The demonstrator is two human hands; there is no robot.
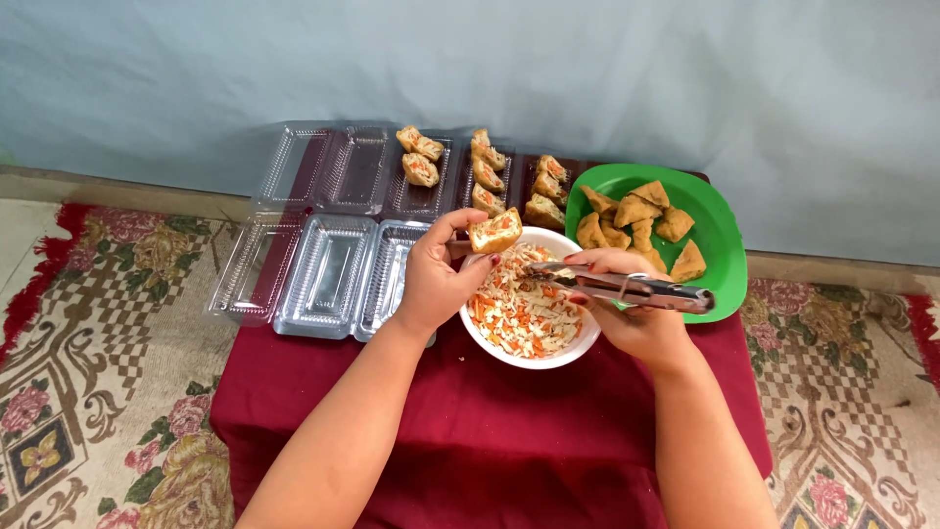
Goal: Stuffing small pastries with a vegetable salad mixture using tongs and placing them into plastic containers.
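My left hand (pixel 437 274) holds a fried tofu piece (pixel 495 232), cut open and stuffed with orange and white filling, above the far rim of a white bowl (pixel 584 342). The bowl holds shredded carrot and cabbage (pixel 519 312). My right hand (pixel 636 313) grips metal tongs (pixel 627 288) that point left over the bowl, tips near the filling. A green plate (pixel 720 230) with several plain fried tofu triangles sits just behind my right hand.
Clear plastic hinged boxes (pixel 328 274) lie open in rows on a low table covered with a dark red cloth (pixel 490 431). Several stuffed tofu pieces (pixel 487 174) sit in the far boxes. A patterned carpet (pixel 108 372) surrounds the table; a pale blue wall stands behind.
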